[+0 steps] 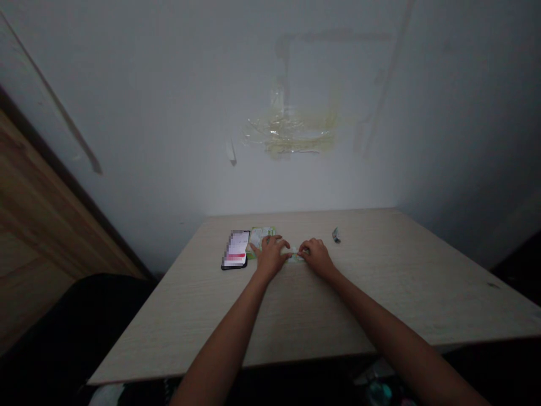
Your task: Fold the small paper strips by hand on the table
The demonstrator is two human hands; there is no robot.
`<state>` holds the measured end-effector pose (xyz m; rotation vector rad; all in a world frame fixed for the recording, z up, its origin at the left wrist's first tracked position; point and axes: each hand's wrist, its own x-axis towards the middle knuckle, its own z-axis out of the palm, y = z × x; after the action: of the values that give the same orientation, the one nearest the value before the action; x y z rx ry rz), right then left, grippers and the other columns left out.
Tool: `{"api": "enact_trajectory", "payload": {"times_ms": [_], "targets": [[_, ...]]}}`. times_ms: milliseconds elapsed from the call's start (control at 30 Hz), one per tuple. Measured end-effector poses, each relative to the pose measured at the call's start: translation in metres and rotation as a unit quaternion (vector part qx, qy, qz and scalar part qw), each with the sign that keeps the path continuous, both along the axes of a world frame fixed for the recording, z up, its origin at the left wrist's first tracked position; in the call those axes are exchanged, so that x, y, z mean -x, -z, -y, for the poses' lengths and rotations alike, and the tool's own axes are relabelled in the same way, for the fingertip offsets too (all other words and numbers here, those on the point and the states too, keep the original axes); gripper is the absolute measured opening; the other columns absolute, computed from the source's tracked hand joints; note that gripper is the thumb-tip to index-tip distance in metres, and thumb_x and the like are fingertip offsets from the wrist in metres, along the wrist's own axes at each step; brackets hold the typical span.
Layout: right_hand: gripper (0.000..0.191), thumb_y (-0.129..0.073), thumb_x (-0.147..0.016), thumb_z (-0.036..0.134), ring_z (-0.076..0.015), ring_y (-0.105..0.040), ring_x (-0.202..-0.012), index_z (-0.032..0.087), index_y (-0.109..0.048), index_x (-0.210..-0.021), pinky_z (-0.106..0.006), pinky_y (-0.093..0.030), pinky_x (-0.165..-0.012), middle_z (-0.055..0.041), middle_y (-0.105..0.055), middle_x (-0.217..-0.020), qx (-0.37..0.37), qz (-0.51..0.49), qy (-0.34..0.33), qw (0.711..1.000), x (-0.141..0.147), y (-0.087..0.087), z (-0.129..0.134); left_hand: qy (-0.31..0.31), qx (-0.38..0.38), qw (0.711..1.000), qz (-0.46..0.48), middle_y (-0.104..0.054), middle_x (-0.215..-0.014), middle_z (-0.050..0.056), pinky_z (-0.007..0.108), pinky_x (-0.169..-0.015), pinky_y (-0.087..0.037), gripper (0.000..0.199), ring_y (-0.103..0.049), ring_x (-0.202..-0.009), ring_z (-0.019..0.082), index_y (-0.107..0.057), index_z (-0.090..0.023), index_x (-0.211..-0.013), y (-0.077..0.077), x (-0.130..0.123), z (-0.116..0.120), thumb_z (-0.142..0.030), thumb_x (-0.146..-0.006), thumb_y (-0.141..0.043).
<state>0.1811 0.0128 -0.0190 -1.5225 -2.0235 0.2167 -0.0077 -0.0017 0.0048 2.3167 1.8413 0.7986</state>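
Near the middle of the table, my left hand point(271, 256) rests with its fingers spread. It partly covers a green-and-white printed sheet or packet point(256, 239), and its thumb side touches a small pale, greenish flat piece point(295, 257). From the other side, my right hand point(318, 258) has its fingers pinched together at the right end of that piece. The fingertips hide part of the piece, so its exact kind is unclear. Left of the printed sheet lies a phone point(236, 248) with a lit, partly blurred screen and a dark case.
A small crumpled dark-and-silver scrap point(336, 235) lies right of my hands on the pale wooden table point(203, 316). Behind the table stands a grey wall point(177, 141) with clear tape point(291, 135) stuck on it. A dark rounded form point(80, 327) stands at the left.
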Motion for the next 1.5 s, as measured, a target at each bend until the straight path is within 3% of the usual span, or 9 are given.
{"api": "enact_trajectory", "payload": {"times_ms": [200, 433, 600, 833, 1100, 1300, 1500], "targets": [[0.010, -0.068, -0.087, 0.029, -0.0222, -0.052, -0.103, 0.022, -0.074, -0.092, -0.031, -0.037, -0.090, -0.0075, -0.063, -0.099, -0.007, -0.006, -0.003, 1.000, -0.004, 0.000, -0.001, 0.059, 0.037, 0.997, -0.023, -0.055, -0.145, -0.007, 0.086, -0.103, 0.002, 0.014, -0.027, -0.145, 0.037, -0.074, -0.042, -0.097, 0.001, 0.004, -0.003, -0.037, -0.088, -0.065], [0.011, -0.068, -0.087, 0.029, -0.0252, -0.051, -0.103, 0.022, -0.073, -0.093, -0.033, -0.037, -0.090, -0.0096, -0.062, -0.101, -0.010, 0.014, 0.049, 0.999, -0.009, -0.001, -0.003, 0.143, 0.054, 0.988, -0.029, -0.056, -0.145, -0.009, 0.083, -0.104, 0.010, 0.013, -0.019, -0.150, 0.034, -0.072, -0.038, -0.096, 0.002, 0.005, 0.002, -0.041, -0.090, -0.062], [0.013, -0.069, -0.087, 0.030, -0.0258, -0.053, -0.104, 0.021, -0.072, -0.094, -0.033, -0.038, -0.090, -0.0100, -0.063, -0.101, -0.014, 0.017, 0.072, 0.997, -0.013, -0.003, -0.004, 0.180, 0.087, 0.979, -0.036, -0.061, -0.140, -0.007, 0.081, -0.105, 0.014, 0.018, -0.024, -0.150, 0.031, -0.071, -0.042, -0.105, 0.003, 0.004, 0.004, -0.043, -0.091, -0.060], [0.017, -0.068, -0.086, 0.032, -0.0256, -0.055, -0.103, 0.019, -0.072, -0.097, -0.034, -0.040, -0.092, -0.0102, -0.065, -0.102, -0.022, -0.007, 0.054, 0.998, -0.018, 0.001, -0.008, 0.161, 0.064, 0.983, -0.061, -0.063, -0.137, -0.007, 0.080, -0.106, 0.011, 0.030, -0.031, -0.147, 0.030, -0.063, -0.048, -0.121, 0.002, 0.003, 0.006, -0.047, -0.091, -0.059], [0.021, -0.060, -0.084, 0.023, -0.0229, -0.060, -0.100, 0.017, -0.068, -0.103, -0.036, -0.045, -0.092, -0.0081, -0.071, -0.100, -0.062, -0.151, 0.006, 0.987, -0.022, 0.003, -0.008, 0.103, -0.013, 0.990, -0.095, -0.071, -0.126, -0.005, 0.081, -0.106, 0.012, 0.023, -0.042, -0.137, 0.033, -0.071, -0.045, -0.111, 0.000, -0.001, 0.011, -0.049, -0.091, -0.060], [0.014, -0.061, -0.081, 0.022, -0.0203, -0.066, -0.093, 0.021, -0.064, -0.095, -0.034, -0.047, -0.089, -0.0031, -0.073, -0.087, -0.010, -0.212, -0.053, 0.976, -0.018, 0.001, -0.004, 0.068, -0.026, 0.995, -0.075, -0.074, -0.117, -0.002, 0.081, -0.107, 0.012, 0.022, -0.048, -0.128, 0.034, -0.074, -0.042, -0.106, 0.001, -0.007, 0.017, -0.048, -0.088, -0.062], [0.011, -0.062, -0.082, 0.025, -0.0193, -0.069, -0.094, 0.022, -0.060, -0.092, -0.033, -0.048, -0.089, -0.0016, -0.074, -0.088, 0.041, -0.213, -0.086, 0.972, -0.014, -0.003, 0.002, 0.062, -0.009, 0.997, -0.052, -0.073, -0.112, 0.000, 0.079, -0.108, 0.013, 0.022, -0.050, -0.124, 0.033, -0.075, -0.038, -0.103, -0.001, -0.010, 0.020, -0.048, -0.088, -0.062]]}}
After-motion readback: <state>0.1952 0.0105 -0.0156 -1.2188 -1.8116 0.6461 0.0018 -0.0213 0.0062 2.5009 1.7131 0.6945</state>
